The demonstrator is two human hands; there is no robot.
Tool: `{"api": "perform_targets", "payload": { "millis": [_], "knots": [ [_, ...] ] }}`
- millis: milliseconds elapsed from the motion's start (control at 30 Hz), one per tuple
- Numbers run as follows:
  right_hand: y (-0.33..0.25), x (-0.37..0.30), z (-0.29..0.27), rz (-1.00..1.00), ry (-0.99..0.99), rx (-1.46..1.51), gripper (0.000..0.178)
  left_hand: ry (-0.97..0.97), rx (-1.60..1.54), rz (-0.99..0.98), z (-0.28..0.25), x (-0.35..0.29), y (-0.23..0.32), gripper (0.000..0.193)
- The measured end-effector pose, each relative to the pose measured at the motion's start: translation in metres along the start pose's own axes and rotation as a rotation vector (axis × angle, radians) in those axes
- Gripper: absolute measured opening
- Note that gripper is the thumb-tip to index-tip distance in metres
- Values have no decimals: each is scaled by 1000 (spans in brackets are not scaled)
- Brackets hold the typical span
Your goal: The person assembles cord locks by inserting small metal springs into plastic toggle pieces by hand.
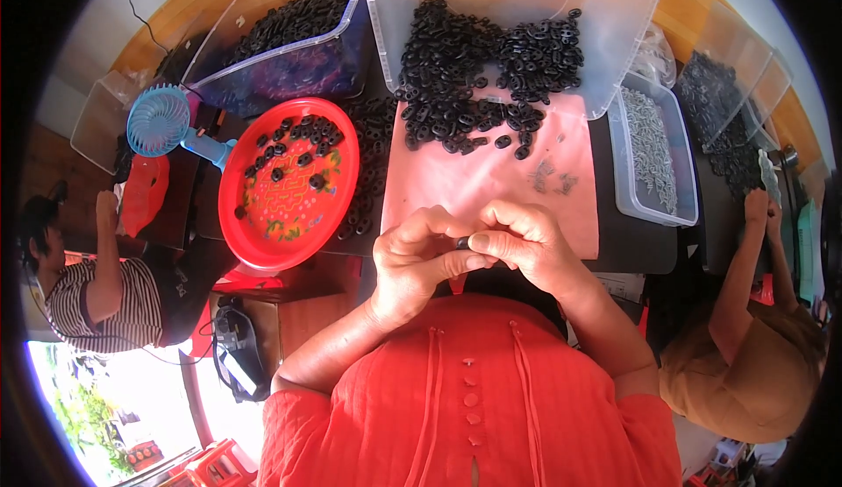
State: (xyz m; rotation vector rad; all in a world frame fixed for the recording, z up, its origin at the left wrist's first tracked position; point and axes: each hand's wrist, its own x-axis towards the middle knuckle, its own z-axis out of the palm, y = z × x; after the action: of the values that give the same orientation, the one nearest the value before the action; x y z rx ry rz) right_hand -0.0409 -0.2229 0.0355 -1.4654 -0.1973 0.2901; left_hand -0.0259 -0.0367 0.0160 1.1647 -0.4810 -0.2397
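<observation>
Close to my chest, at the near edge of the pink cloth (491, 190), both hands meet around a small black oval piece (462, 243). My left hand (419, 254) pinches it from one side. My right hand (524, 243) closes on the other side, thumb laid over it, so most of the piece is hidden. Beyond them, a heap of similar black oval pieces (456, 83) spills from a tipped clear plastic bin (605, 13) onto the cloth. Small grey bits (553, 177) lie on the cloth to the right of the heap.
A red round tray (351, 167) with scattered black pieces stands left. Behind it are a blue handheld fan (160, 120) and a bin of black pieces (294, 24). Right of the cloth is a clear box (621, 184) of grey metal-looking parts. Other people sit at both sides.
</observation>
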Motion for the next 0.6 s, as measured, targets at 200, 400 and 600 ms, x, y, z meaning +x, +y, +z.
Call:
{"api": "perform_targets", "payload": {
  "millis": [200,400,600],
  "knots": [
    [-1,1,-2,23,-10,93,19,-9,-77,-37,3,1,0,31],
    [3,1,-4,-27,-40,10,18,-26,4,-57,-1,-2,3,29],
    [5,1,0,-49,10,18,16,-35,9,-13,-1,-1,1,28]
  ]
}}
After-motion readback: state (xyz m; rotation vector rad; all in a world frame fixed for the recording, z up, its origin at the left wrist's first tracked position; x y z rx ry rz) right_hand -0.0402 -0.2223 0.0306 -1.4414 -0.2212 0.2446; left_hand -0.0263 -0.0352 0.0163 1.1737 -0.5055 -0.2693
